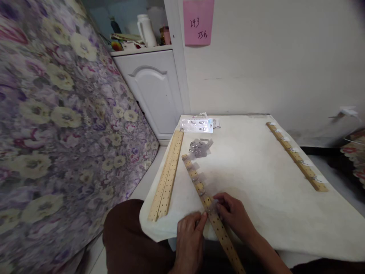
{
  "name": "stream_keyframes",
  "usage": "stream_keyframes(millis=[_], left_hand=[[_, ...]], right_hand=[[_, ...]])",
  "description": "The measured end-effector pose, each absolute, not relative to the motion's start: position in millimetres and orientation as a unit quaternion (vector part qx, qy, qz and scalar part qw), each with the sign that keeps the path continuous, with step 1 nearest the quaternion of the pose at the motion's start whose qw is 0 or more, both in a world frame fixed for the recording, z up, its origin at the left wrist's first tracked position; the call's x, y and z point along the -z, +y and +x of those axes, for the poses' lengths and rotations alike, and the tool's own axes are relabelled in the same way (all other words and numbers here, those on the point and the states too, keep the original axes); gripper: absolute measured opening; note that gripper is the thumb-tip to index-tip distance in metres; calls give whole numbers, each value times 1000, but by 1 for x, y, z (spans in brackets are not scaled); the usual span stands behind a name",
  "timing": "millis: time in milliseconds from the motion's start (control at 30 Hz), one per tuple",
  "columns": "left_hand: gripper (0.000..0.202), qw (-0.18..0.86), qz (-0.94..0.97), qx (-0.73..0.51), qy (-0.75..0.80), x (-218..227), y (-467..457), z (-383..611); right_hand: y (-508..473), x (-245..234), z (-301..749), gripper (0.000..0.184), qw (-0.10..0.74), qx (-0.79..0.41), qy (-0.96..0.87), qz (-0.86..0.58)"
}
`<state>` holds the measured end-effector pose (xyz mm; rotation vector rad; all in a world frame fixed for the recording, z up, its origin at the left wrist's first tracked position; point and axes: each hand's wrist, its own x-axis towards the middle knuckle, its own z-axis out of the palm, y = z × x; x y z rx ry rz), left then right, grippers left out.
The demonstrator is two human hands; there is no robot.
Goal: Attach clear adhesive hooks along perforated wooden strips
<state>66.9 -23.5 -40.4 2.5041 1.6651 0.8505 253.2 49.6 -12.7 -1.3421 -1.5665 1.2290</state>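
A long pale wooden strip with rows of holes (221,228) slants across the table's near edge, its lower end running out of view below. Several clear plastic pieces with metal hooks (195,178) are fixed along its upper half. My left hand (189,238) is closed at the strip's left edge, the thumb pressed against it and the other fingers curled. From the right, my right hand (234,213) pinches a clear plastic hook piece (211,207) at the strip. The fingertips partly cover that piece.
Two more perforated strips (168,175) lie side by side at left. A pile of clear hooks (199,147) and a hook package (197,125) are farther back. A strip fitted with hooks (296,156) lies along the right edge of the cloth-covered table (242,152).
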Motion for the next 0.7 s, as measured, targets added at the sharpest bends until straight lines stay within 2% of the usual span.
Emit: stream_keyframes(millis=[700], left_hand=[[59, 10, 806, -269, 527, 35, -24, 69]], right_hand=[[49, 7, 253, 22, 351, -453, -627, -528]])
